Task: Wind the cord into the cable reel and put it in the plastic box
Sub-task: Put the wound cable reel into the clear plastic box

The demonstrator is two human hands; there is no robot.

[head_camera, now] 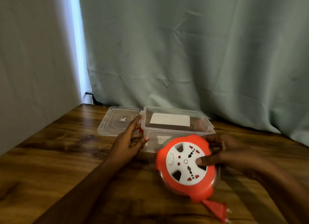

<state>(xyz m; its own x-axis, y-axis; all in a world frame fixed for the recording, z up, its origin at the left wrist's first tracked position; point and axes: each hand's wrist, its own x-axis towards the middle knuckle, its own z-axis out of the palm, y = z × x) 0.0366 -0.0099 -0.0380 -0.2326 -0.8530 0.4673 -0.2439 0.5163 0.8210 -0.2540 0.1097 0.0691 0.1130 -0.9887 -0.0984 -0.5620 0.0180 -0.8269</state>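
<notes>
The right hand (pixel 224 154) has the cable reel (pixel 184 167) pinched: thumb pressed on the white socket face, the other fingers curled round the orange rim on the far side. The reel's tilted, face toward the camera, held just in front of the plastic box (pixel 177 131) and overlapping its near wall in the view. The orange plug (pixel 215 208) pokes out at the bottom of the reel, so the cord looks wound in. The left hand (pixel 129 139) is spread, fingers straight, at the box's left end by the red latch (pixel 140 123). The box is open, its clear lid (pixel 117 121) flat on the wooden table (pixel 58 157) to the left. Green curtain (pixel 200 48) behind it all.
</notes>
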